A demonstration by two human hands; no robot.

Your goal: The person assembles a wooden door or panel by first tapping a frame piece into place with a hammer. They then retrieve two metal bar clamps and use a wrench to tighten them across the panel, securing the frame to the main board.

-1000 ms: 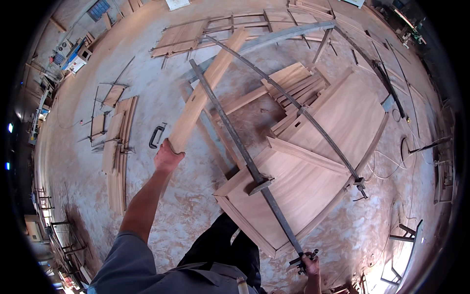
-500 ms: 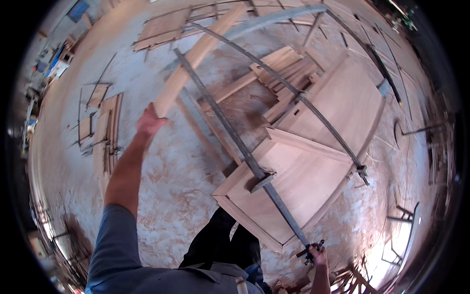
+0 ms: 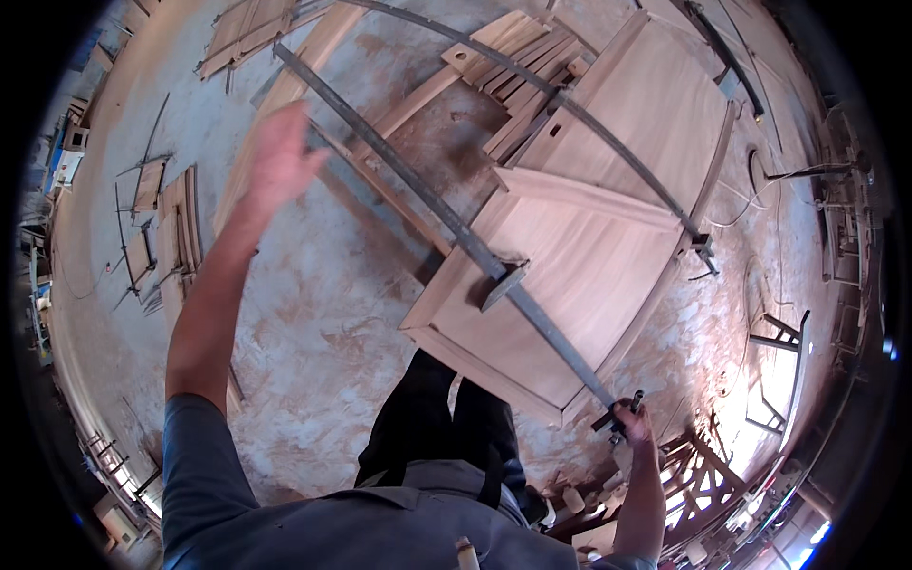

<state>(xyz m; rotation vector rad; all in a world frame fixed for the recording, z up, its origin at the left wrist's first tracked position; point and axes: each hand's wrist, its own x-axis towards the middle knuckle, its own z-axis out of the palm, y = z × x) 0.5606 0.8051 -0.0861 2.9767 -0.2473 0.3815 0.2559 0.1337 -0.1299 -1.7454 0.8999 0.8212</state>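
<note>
My right hand point(image 3: 635, 425) grips the screw end of a long metal bar clamp point(image 3: 418, 198), at the near right corner of a wooden panel assembly. The bar slants away to the far left, and its sliding jaw point(image 3: 503, 287) sits above the near panel point(image 3: 570, 275). Raised wooden strips edge this panel. Over at the left, my left hand point(image 3: 282, 157) is blurred, thumb apart from the fingers, and appears empty. It is in front of a long pale wooden board point(image 3: 309, 62), near the clamp's far end. Whether it touches the board cannot be made out.
A second bar clamp point(image 3: 608, 135) spans the assembly farther off. Beyond it are a larger panel point(image 3: 660, 104) and stacked wood strips point(image 3: 518, 71). More boards point(image 3: 178, 223) stand at left. A metal frame point(image 3: 784, 380) and scrap wood point(image 3: 703, 470) lie at right.
My left hand has come off the near end of the pale board and moved up and away. The board has tilted lower and farther left. My right hand stays on the clamp's screw end.
</note>
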